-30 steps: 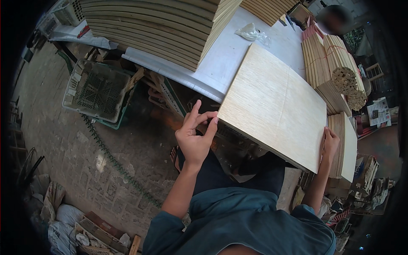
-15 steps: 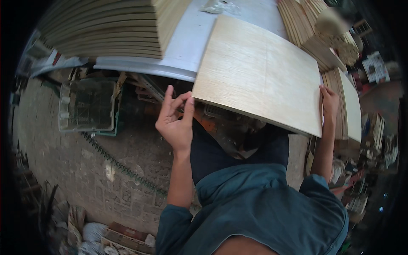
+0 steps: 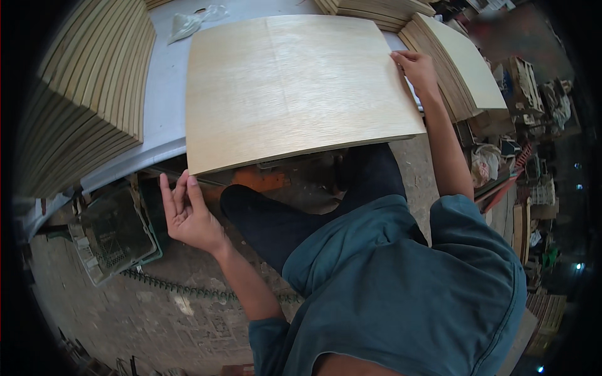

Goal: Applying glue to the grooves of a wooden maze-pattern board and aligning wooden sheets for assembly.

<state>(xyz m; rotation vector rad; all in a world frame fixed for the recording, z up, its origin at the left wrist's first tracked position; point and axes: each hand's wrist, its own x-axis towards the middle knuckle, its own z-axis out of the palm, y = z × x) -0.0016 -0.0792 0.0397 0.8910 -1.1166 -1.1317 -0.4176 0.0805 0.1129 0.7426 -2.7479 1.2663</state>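
Note:
A light plywood panel lies flat in front of me, reaching out over the near edge of the white-topped table. My left hand pinches its near left corner between thumb and fingertip, the other fingers raised and apart. On the opposite side, my right hand grips the right edge toward the far corner, with the thumb partly hidden. The panel's underside is out of sight, and only a dark strip of its near edge shows. My knees are below it.
A tall stack of panels stands on the table's left. More stacked panels are at the right, with another stack at the back. A clear plastic bag lies behind the panel. A crate and a green coiled hose are lower left.
The view has turned, and the panel with both hands now sits further left and squarer to my body. Both hands keep their hold on its edges.

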